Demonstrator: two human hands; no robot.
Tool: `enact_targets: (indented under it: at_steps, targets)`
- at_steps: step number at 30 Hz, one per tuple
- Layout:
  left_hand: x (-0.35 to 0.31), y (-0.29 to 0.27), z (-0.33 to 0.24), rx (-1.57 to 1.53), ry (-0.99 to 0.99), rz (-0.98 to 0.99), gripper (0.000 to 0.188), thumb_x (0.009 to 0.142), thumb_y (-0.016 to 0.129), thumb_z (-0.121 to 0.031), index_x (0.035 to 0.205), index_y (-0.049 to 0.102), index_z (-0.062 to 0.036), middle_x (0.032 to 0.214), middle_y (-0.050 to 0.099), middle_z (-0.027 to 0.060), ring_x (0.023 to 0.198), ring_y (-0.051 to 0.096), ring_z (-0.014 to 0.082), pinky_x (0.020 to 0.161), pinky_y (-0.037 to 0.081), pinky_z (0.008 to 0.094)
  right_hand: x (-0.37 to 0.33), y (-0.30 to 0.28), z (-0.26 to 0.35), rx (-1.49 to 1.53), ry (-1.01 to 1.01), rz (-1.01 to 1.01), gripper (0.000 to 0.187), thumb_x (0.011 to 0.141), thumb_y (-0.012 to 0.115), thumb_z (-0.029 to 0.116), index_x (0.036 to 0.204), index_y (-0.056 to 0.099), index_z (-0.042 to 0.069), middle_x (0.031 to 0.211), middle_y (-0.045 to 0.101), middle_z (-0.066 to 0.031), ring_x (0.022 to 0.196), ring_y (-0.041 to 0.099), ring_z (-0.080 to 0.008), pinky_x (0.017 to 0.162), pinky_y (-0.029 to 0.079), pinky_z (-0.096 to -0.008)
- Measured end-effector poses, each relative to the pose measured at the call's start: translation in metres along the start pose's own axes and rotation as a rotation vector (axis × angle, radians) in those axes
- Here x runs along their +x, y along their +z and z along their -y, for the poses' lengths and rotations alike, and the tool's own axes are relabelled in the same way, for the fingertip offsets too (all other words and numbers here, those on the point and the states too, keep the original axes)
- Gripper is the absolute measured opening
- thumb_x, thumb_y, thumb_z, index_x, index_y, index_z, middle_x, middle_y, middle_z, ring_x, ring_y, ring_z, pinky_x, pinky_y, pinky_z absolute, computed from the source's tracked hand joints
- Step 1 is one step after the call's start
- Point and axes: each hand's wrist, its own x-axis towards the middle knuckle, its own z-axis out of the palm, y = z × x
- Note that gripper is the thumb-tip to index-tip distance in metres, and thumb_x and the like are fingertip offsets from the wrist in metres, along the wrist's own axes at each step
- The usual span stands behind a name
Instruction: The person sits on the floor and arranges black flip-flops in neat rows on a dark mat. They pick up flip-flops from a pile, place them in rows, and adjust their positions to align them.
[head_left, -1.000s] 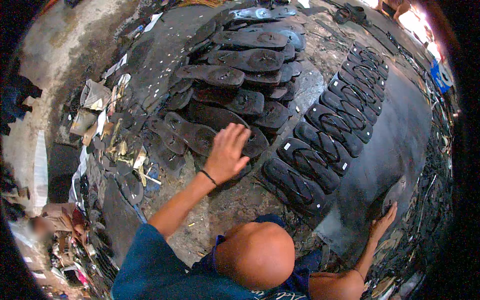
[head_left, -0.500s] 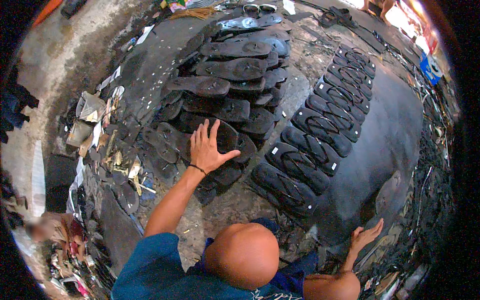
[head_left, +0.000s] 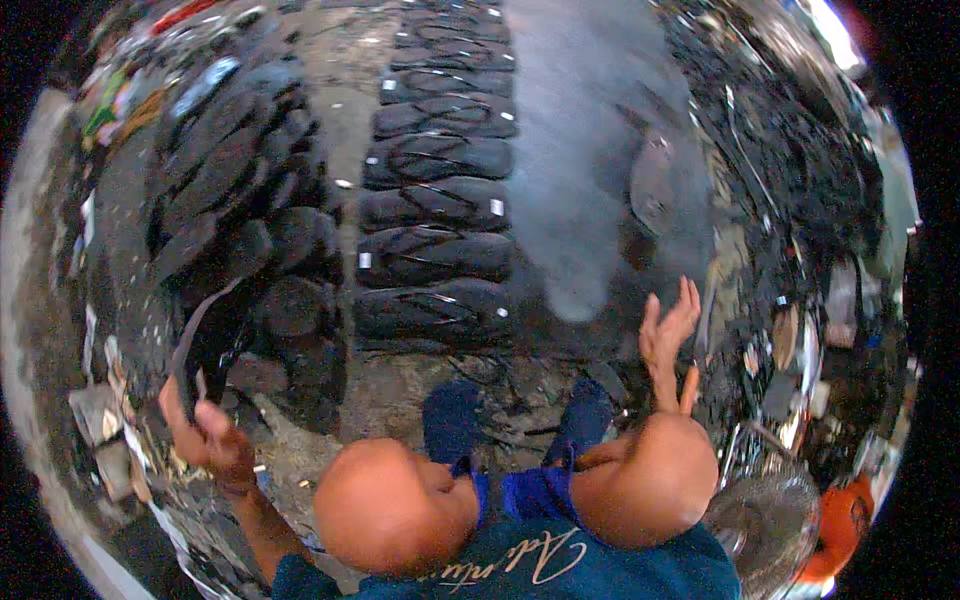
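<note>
— What is the dark strap (head_left: 200, 325) doing at the lower left of the frame?

— It is rising out of the left hand (head_left: 205, 440), a long, thin rubber strip running up and a little to the right, its long axis close to upright and its upper end curving toward the piled soles (head_left: 235, 200).

— And how is the hand holding it?

— The left hand is closing around the strap's lower end, fingers curled tight, low on the floor (head_left: 400, 390) beside scraps and offcuts (head_left: 105, 430).

— Where is the other hand in relation to it?

— The right hand (head_left: 668, 335) is hanging open well apart from the strap, on the far side of the frame, fingers spread and pointing up, gripping nothing.

— What is lying between them?

— A column of black sandals (head_left: 435, 210) is running away from the person, each sandal lying crosswise, just right of the overlapping soles. A grey sheet (head_left: 590, 170) is stretching alongside them.

— Anything closer in?

— The person's blue-clad feet (head_left: 455, 420) are resting on the bare floor below the lowest sandal, with heaps of dark rubber waste (head_left: 800, 180) filling the right side. A fan (head_left: 765, 520) is sitting at the lower right.
</note>
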Motion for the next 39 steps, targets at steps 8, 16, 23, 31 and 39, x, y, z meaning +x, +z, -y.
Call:
enact_targets:
  at_steps: [8, 16, 23, 31, 39]
  targets:
    - [-0.004, 0.176, -0.161, -1.141, -0.346, 0.769, 0.039, 0.095, 0.062, -0.014, 0.132, 0.059, -0.0008, 0.108, 0.067, 0.0057, 0.094, 0.061, 0.0172, 0.084, 0.052, 0.0327, 0.047, -0.105, 0.125, 1.285, 0.475, 0.681, 0.06, 0.098, 0.065, 0.017, 0.15, 0.035, 0.01, 0.129, 0.057, -0.012, 0.107, 0.062, -0.0209, 0.087, 0.058, -0.0367]
    - [-0.075, 0.268, -0.196, -0.703, -0.117, 1.234, 0.049, 0.077, 0.087, -0.025, 0.118, 0.069, -0.0017, 0.101, 0.074, 0.0125, 0.091, 0.071, 0.0196, 0.084, 0.056, 0.033, -0.024, -0.041, 0.003, 0.911, 0.667, 0.419, 0.053, 0.087, 0.08, 0.016, 0.131, 0.054, 0.002, 0.11, 0.068, -0.0112, 0.095, 0.066, -0.0171, 0.082, 0.057, -0.0305]
    - [-0.071, 0.28, -0.212, -0.473, 0.097, 1.13, 0.046, 0.073, 0.087, -0.027, 0.108, 0.071, -0.0014, 0.093, 0.075, 0.0141, 0.083, 0.073, 0.0251, 0.078, 0.058, 0.0379, -0.036, -0.014, -0.021, 0.608, 0.59, 0.31, 0.051, 0.078, 0.087, 0.034, 0.114, 0.072, 0.001, 0.107, 0.07, -0.0092, 0.092, 0.066, -0.0176, 0.084, 0.053, -0.0323]
    - [-0.077, 0.28, -0.212, -0.311, 0.344, 0.901, 0.05, 0.071, 0.088, -0.022, 0.109, 0.063, -0.0016, 0.111, 0.059, 0.0174, 0.105, 0.058, 0.0361, 0.09, 0.051, 0.0421, -0.011, -0.032, 0.012, -0.013, 0.316, 0.327, 0.063, 0.071, 0.087, 0.047, 0.113, 0.069, 0.005, 0.107, 0.065, -0.0139, 0.108, 0.056, -0.0335, 0.092, 0.048, -0.0401]
    - [-0.063, 0.272, -0.218, -0.455, 0.448, 0.868, 0.057, 0.079, 0.083, -0.03, 0.122, 0.058, -0.0032, 0.118, 0.055, 0.0184, 0.109, 0.054, 0.0387, 0.095, 0.048, 0.0453, 0.116, 0.013, 0.053, -0.165, -0.422, -0.028, 0.065, 0.077, 0.074, 0.009, 0.138, 0.052, 0.011, 0.142, 0.05, -0.013, 0.132, 0.045, -0.0351, 0.109, 0.038, -0.0481]
